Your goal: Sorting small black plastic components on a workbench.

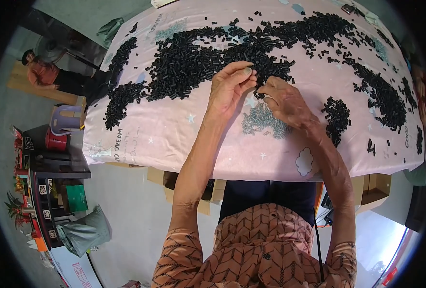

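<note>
My left hand (228,90) is pinched, thumb against fingers, above the near edge of a big pile of small black cylindrical plastic parts (184,67). What sits between those fingertips is too small to make out. Close beside it, my right hand (289,102) has its fingers curled and its fingertips together; dark bits show by them, and I cannot tell whether they are held or lie behind. Below the hands, a heap of small silvery metal pieces (263,122) is spread on the pink printed cloth (169,144), partly covered by my right hand.
More black parts (337,117) lie in heaps at the right and left of the table. Further silvery pieces (172,31) are at the far side. Cardboard boxes (372,189) stand under the near edge. At left are a person (47,74), a purple plastic stool (66,120) and a grey sack (85,230).
</note>
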`<state>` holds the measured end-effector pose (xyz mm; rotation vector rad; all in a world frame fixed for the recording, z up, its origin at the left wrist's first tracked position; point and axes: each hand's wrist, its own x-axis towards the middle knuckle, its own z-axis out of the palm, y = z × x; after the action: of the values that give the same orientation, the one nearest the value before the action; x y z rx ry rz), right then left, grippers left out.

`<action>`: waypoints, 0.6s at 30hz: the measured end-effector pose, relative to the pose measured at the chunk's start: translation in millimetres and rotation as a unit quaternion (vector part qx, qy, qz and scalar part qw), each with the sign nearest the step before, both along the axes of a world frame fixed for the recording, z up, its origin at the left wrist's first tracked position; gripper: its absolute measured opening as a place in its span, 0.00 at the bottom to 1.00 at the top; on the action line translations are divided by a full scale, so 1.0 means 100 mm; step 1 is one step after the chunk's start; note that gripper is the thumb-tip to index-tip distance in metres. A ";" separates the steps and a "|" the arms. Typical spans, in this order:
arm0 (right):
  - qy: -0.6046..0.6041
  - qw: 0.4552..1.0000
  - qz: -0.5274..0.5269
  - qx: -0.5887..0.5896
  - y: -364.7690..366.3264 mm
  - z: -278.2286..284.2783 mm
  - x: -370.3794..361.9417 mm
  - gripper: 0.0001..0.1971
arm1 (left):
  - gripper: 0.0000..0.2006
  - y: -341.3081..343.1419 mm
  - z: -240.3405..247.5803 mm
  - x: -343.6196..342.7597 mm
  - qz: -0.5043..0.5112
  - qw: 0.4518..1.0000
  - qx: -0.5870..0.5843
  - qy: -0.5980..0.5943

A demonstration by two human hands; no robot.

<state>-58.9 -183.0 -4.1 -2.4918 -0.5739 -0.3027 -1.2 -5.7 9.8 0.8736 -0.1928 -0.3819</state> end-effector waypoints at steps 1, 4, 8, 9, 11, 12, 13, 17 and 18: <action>0.000 1.000 0.002 0.001 0.00 0.01 0.01 0.13 | 0.09 0.01 0.00 0.00 0.002 1.000 0.007 -0.003; 0.009 1.000 0.012 -0.006 -0.04 0.01 0.03 0.12 | 0.09 0.03 0.00 -0.01 0.009 1.000 0.015 0.005; 0.012 0.999 -0.021 0.044 -0.11 -0.12 0.11 0.09 | 0.10 0.06 -0.02 -0.01 0.006 1.000 0.029 -0.004; 0.019 0.997 -0.030 0.075 -0.13 -0.15 0.13 0.08 | 0.10 0.06 -0.03 0.00 0.005 1.000 0.030 -0.005; 0.012 0.997 -0.028 0.076 -0.12 -0.12 0.12 0.07 | 0.10 0.06 -0.02 -0.01 0.007 0.999 0.031 -0.004; 0.006 0.996 -0.028 0.079 -0.12 -0.11 0.12 0.06 | 0.09 0.05 -0.02 -0.01 0.010 1.000 0.029 0.001; 0.006 0.997 -0.026 0.077 -0.11 -0.12 0.12 0.06 | 0.08 0.04 -0.01 -0.02 0.013 1.000 0.026 0.007; -0.022 0.999 -0.005 0.031 -0.03 -0.13 0.11 0.06 | 0.08 0.04 0.00 -0.03 0.011 1.000 0.024 0.010; -0.033 0.999 -0.004 -0.006 -0.02 -0.12 0.10 0.06 | 0.08 0.05 0.00 -0.03 0.013 0.999 0.028 0.008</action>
<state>-48.9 -184.6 -16.3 -2.5049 -0.5939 -0.3862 -3.9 -0.9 10.3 0.9267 -0.1563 -0.3722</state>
